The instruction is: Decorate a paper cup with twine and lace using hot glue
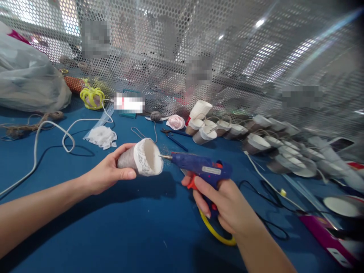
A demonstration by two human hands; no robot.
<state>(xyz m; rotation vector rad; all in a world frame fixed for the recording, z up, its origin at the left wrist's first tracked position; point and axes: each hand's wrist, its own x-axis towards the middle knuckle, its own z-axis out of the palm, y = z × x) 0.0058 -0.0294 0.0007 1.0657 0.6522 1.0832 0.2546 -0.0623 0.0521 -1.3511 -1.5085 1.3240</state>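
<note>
My left hand (115, 167) is wrapped round a paper cup (127, 158) tilted on its side, its mouth facing right. Grey yarn covers the cup's body, and a band of white lace (140, 157) runs round the rim. In my right hand (217, 201) is a blue glue gun (196, 163) with an orange trigger, fingers closed about its handle. The metal nozzle points left and is at or very near the cup's rim; whether it touches I cannot tell. A yellow ring-shaped handle (214, 231) shows below my right hand, partly hidden by it.
White lace pieces (102, 136), pliers (174, 137), a grey yarn ball (155, 115) and a pink fabric rose (175, 122) lie behind. Several wrapped cups (257, 143) stand at right, near cables and a purple power strip (327, 239). A perforated metal screen (159, 49) closes the back.
</note>
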